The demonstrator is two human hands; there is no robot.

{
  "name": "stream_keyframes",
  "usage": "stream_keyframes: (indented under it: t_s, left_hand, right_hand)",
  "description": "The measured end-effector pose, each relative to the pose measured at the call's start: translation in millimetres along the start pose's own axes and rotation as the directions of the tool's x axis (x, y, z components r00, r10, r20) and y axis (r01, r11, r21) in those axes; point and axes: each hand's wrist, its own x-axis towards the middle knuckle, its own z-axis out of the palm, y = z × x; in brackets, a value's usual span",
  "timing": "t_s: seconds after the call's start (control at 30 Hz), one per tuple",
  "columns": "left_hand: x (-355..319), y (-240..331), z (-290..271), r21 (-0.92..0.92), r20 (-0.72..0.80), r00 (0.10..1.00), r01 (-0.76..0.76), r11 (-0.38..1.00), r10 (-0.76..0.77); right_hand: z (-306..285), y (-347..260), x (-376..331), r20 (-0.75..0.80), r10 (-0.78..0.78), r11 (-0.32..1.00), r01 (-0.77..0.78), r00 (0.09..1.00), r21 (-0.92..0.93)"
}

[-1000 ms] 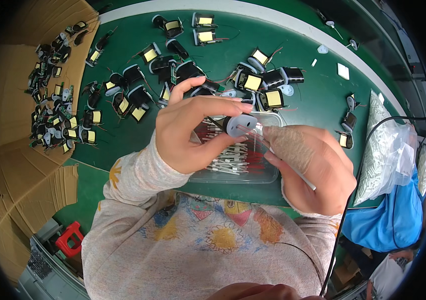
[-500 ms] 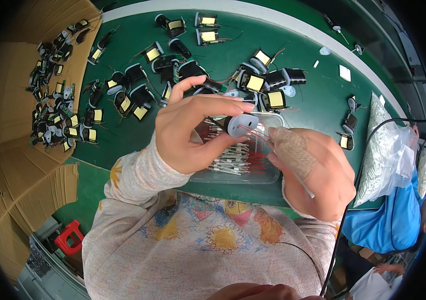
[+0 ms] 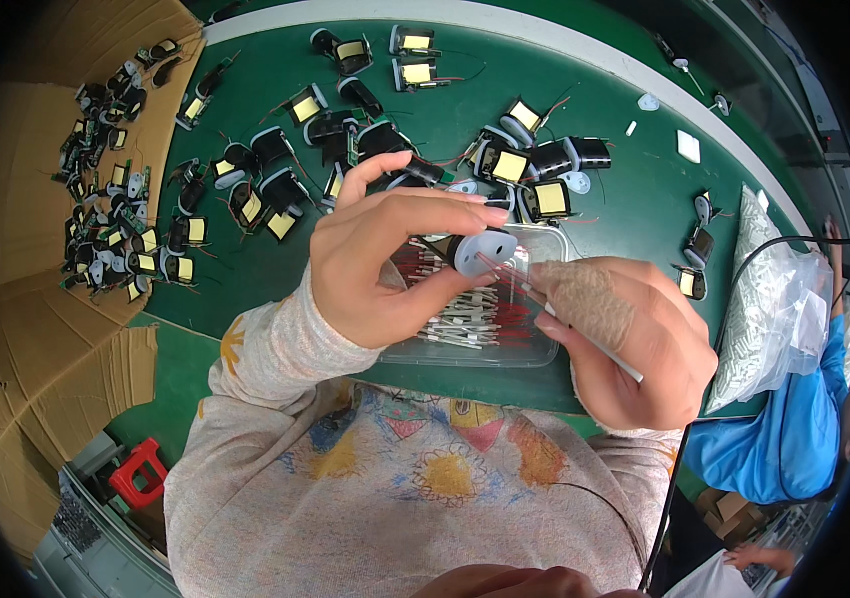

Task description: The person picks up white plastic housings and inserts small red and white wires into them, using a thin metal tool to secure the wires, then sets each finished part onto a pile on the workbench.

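Between thumb and fingers, my left hand (image 3: pixel 360 264) grips a small black housing with a pale grey oval end cap (image 3: pixel 486 252). The cap has small holes and faces right. Thin red and clear-looking wires (image 3: pixel 507 267) run from the cap to my right hand (image 3: pixel 649 334). That hand, with tan tape around a finger, is closed on the wires and a thin white stick-like piece (image 3: pixel 616 364) that pokes out below its fingers. Beneath both hands lies a clear plastic tray (image 3: pixel 560 339) with many red-wired leads with white ends (image 3: pixel 460 327).
Several similar black housings with yellow pads (image 3: pixel 510 164) are spread over the green table (image 3: pixel 624 189). More lie on a cardboard box flap (image 3: pixel 161 130) at left. A clear bag of small white parts (image 3: pixel 744 329) lies at right, near a person in blue (image 3: pixel 774 453).
My right hand has shifted slightly right, and the white piece with it. More of the wires shows between the hands. My left hand keeps its hold on the housing.
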Motion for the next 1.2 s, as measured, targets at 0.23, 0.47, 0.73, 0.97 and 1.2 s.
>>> stream_keyframes:
  t_s: [0.23,0.47,0.73,0.97,1.2]
  left_hand:
    - [0,0,0,0.01,0.001,1.0,0.001,1.0,-0.001]
    - [0,0,1,0.027,-0.006,1.0,0.003,1.0,-0.003]
    - [-1,-2,2,-0.004,-0.027,1.0,0.005,1.0,-0.005]
    - [0,0,2,0.013,-0.013,1.0,-0.011,1.0,0.011]
    - [0,0,2,0.047,-0.004,1.0,-0.023,0.999,0.024]
  right_hand:
    - [0,4,0,-0.005,-0.056,0.998,0.056,0.998,-0.006]
    - [7,-2,-4,-0.091,-0.063,0.986,0.048,0.994,-0.162]
    - [1,2,-1,-0.082,-0.067,0.998,0.066,0.994,-0.009]
    - [-1,-1,-6,-0.038,-0.046,0.997,0.043,0.998,-0.069]
    - [-1,0,-6,0.007,-0.064,0.994,0.065,0.998,-0.089]
